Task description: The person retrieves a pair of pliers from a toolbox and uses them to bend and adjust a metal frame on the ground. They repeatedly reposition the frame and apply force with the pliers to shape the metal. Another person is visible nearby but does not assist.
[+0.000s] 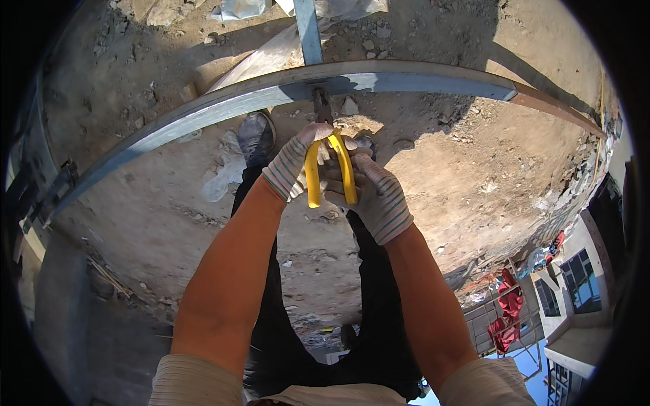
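Note:
Both my gloved hands grip a pair of pliers with yellow handles (312,177). My left hand (292,162) holds the left handle, and my right hand (376,193) wraps the right handle. The dark jaws (322,107) point up at a grey metal bar (203,111) that runs across the view, right where a vertical grey bar (307,30) meets it. What the jaws bite on is too small to tell. Orange sleeves cover my forearms.
Dry dirt ground with stones (460,169) lies below the bar. My shoe (256,135) stands on it. Plastic sheeting (237,9) lies at the top. A rusty bar end (555,107) continues right. Red cloth (506,308) hangs on a railing far below at the right.

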A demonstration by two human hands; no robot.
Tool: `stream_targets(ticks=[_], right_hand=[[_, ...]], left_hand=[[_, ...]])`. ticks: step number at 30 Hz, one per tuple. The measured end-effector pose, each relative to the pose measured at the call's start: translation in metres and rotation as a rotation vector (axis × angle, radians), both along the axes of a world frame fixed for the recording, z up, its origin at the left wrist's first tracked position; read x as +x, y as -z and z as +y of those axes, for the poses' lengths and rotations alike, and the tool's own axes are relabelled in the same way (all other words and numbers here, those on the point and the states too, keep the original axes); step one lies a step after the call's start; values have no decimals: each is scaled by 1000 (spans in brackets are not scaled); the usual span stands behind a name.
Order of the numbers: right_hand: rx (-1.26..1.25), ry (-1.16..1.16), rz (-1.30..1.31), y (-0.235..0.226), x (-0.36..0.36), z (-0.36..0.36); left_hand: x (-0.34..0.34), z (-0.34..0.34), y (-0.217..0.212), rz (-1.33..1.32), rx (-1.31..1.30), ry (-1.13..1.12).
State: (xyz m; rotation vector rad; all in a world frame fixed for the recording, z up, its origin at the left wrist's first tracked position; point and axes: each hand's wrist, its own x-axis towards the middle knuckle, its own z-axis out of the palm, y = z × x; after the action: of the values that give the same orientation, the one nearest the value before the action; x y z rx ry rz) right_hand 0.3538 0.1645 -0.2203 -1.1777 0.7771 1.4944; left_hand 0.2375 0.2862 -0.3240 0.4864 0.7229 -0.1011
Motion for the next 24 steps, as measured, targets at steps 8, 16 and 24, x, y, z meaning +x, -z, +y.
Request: stream_targets(ticks=[8,16,24], right_hand=[[277,312,428,1,-12,27],[143,-179,310,8,-8,35],[-481,-1518,-436,-21,-18,87]], left_hand=[[1,9,-27,-90,-880,-240],[4,9,-35,217,-489,-162],[13,12,-18,627,-253,223]])
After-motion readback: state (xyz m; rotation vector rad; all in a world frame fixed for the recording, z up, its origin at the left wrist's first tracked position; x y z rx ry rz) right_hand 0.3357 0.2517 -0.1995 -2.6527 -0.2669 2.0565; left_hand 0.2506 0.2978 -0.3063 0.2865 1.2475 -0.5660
